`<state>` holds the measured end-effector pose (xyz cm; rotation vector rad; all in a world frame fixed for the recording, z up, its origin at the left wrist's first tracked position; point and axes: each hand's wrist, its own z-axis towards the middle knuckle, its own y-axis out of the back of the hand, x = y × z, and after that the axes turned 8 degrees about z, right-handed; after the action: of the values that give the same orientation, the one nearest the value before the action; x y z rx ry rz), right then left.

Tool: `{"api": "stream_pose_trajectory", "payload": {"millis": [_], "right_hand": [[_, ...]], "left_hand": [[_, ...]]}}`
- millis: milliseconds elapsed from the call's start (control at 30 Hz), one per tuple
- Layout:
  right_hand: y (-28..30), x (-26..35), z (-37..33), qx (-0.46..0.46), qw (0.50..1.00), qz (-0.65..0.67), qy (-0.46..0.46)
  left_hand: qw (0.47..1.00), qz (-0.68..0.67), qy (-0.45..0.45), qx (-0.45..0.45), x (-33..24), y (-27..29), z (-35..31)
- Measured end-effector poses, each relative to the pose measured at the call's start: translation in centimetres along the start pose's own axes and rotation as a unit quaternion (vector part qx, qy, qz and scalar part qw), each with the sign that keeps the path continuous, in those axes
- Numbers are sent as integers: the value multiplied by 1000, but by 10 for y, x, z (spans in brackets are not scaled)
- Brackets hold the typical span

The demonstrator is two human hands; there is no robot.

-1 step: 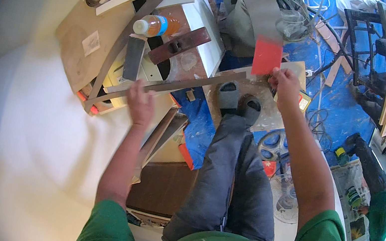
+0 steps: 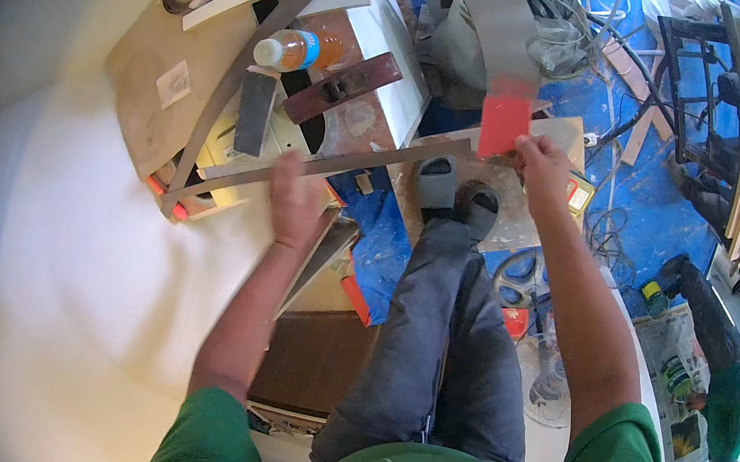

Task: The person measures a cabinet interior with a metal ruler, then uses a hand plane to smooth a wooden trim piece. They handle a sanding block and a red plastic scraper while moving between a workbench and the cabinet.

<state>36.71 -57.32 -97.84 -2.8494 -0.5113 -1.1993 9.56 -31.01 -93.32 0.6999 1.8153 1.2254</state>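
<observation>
My right hand point(image 2: 544, 170) is closed, its thumb and fingers pinching the edge of a red flat piece point(image 2: 505, 127). The piece meets the end of a wide grey-brown strip point(image 2: 486, 17); whether they are one sheet I cannot tell. A long, narrow brown strip point(image 2: 371, 162) runs from the lower left toward the red piece. My left hand point(image 2: 295, 200), smeared by motion, is at this narrow strip; its grip is unclear. Just above lie a dark rectangular block point(image 2: 255, 111), a wooden hand plane point(image 2: 342, 89) and an orange drink bottle point(image 2: 297, 51).
A white curved panel point(image 2: 86, 254) fills the left. Blue sheeting point(image 2: 622, 198) covers the floor, with cables and a black metal frame point(image 2: 693, 84) at right. A pedestal-like fan point(image 2: 545, 380) stands beside my right leg. Another person's green sleeve point(image 2: 729, 409) shows at far right.
My left hand has shifted to the right along the narrow strip. My right hand and the red piece have moved slightly left and down.
</observation>
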Motion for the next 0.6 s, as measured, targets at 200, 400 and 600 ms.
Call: {"api": "stream_pose_trajectory", "payload": {"millis": [200, 400, 600], "right_hand": [[-6, -11, -63, 37, 994, -91, 35], [12, 9, -83, 73, 995, -55, -45], [45, -14, -77, 55, 978, -193, 56]], "left_hand": [[898, -409, -90, 137, -207, -30, 30], [903, -349, -6, 250, -189, -96, 46], [809, -390, 215, 384, -112, -138, 4]]}}
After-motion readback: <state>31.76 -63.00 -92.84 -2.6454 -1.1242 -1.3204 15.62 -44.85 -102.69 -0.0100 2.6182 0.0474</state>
